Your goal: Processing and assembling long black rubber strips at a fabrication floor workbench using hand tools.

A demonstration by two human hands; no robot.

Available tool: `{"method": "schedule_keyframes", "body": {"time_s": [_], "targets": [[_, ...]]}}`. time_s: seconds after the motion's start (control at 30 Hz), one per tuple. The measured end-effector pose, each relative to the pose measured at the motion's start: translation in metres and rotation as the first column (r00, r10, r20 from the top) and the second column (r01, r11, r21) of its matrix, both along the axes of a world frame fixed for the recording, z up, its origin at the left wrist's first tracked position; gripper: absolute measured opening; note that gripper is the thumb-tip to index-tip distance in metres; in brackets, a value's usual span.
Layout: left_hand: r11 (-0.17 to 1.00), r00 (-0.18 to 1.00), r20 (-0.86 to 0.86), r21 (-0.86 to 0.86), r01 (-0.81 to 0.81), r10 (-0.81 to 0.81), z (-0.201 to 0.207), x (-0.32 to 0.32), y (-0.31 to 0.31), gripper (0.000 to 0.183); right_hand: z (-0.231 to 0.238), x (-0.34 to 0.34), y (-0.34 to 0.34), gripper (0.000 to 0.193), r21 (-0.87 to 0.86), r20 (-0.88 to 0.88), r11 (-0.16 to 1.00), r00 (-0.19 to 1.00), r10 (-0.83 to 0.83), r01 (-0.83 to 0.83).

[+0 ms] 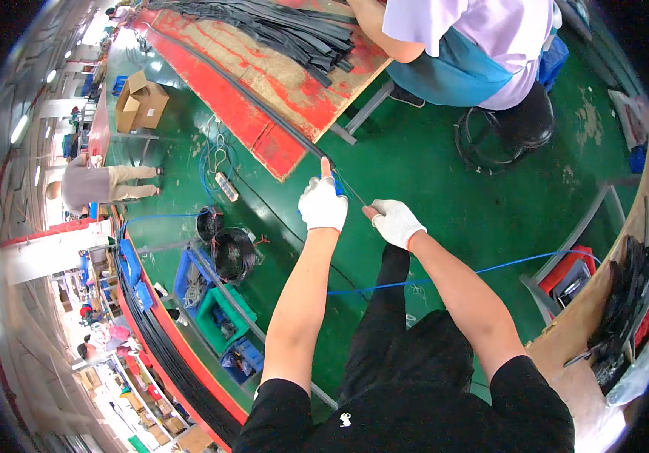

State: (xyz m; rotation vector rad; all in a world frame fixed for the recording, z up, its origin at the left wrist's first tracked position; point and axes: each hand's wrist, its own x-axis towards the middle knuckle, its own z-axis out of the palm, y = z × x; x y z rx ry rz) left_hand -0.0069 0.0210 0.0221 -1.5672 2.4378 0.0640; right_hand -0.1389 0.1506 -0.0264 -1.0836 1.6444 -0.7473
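My left hand (323, 205), in a white glove with bare fingertips, is closed around the near end of a long black tube (264, 108). That tube lies along the edge of the red, worn table (282, 155), and its end sticks out past the corner. A small patch of blue shows at the left fingers; what it is cannot be made out. Thin dark wire (351, 190) stretches from the tube's end to my right hand (398, 223), also white-gloved, which pinches it. A pile of flat black strips (294, 34) rests on the table's far part.
A co-worker (483, 45) sits at the table's right side by a black stool (528, 124). A blue hose (422, 281) crosses low in front of me. Left are a green bin (218, 321), a wire-filled bucket (235, 257) and a power strip (226, 186). Black strips (617, 317) lie on the right bench.
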Motion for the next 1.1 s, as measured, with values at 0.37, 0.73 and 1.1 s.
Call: {"method": "schedule_keyframes", "body": {"time_s": [0.37, 0.73, 1.1], "targets": [[0.997, 0.999, 0.037, 0.067, -0.038, 0.036, -0.005, -0.008, 0.006, 0.089, -0.011, 0.012, 0.003, 0.040, 0.017, -0.066, 0.992, 0.991, -0.120, 0.121], [0.997, 0.997, 0.036, 0.047, -0.069, 0.068, -0.005, -0.008, -0.017, 0.089, 0.005, 0.027, 0.013, 0.041, 0.004, 0.009, 0.990, 0.990, -0.141, 0.141], [0.984, 0.983, -0.135, 0.144, -0.105, 0.124, -0.014, 0.008, 0.003, 0.100, -0.008, 0.013, 0.013, 0.041, 0.042, 0.066, 0.991, 0.989, -0.130, 0.127]]}}
